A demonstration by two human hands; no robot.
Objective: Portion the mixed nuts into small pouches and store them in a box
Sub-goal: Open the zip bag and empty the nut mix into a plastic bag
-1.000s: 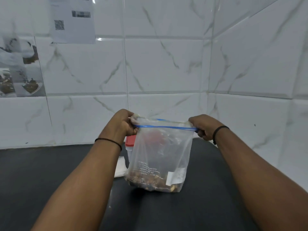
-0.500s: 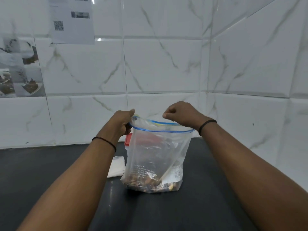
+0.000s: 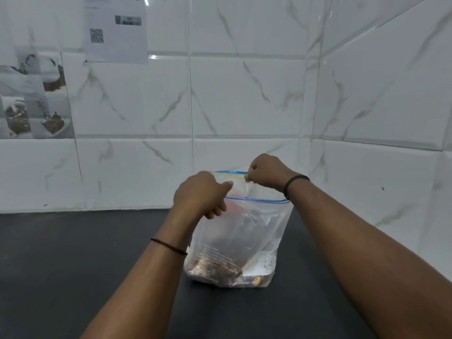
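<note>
Head: each hand (image 3: 203, 194) pinches bag (image 3: 234, 241) rim.

Hands (image 3: 203, 194) apparently pulled bag mouth (image 3: 254, 185) open.

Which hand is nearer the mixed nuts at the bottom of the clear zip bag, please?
Left. The left hand grips the near rim, lower; the right hand pinches the far rim, higher above the nuts.

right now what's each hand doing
left hand: grips the near rim of the zip bag.
right hand: pinches the bag's far rim.
</note>
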